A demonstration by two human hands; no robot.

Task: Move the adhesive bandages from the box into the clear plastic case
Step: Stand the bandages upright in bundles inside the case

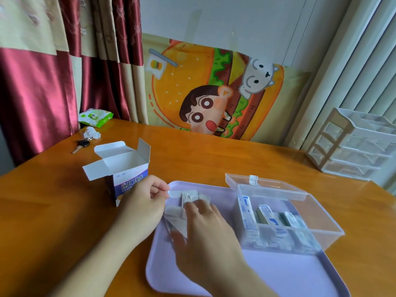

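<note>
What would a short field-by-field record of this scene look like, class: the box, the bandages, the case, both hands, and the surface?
box: bandage box upright on the wooden table, top flaps open, left of the tray
bandages: loose pile of bandages on the lilac tray
case: clear plastic case on the tray, lid open, some items already inside
left hand: left hand pinches one bandage at the pile's edge
right hand: right hand rests on the pile, fingers spread
stage: pile not yet in the case
</note>
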